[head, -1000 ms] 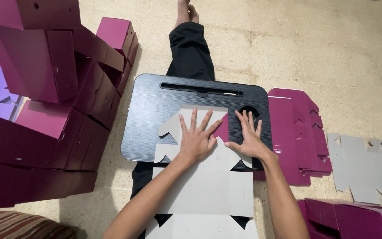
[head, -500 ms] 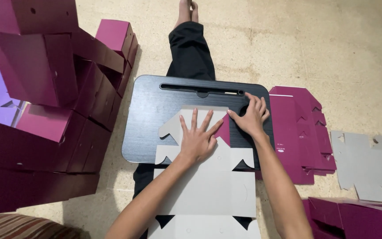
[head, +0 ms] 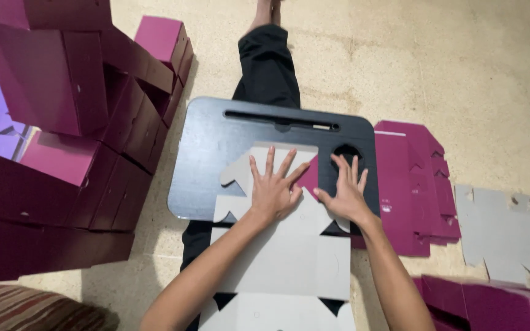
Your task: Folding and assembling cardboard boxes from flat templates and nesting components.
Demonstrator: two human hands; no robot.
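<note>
Grey cardboard, a flat die-cut box blank, lies grey face up across a black lap desk that rests on the person's outstretched legs. Left hand lies palm-down on the blank with fingers spread wide, grasping nothing, apparently to pin the sheet flat. Right hand, also open and flat, presses at the 3 o'clock edge, beside a magenta flap folded over between the two hands; its grip is released, not clenched. Flattened magenta blanks are stacked on the floor at 3 o'clock of the desk, within reach, with grey blanks beyond them. Assembled magenta boxes are piled at 9 o'clock, clear of the working surface.
</note>
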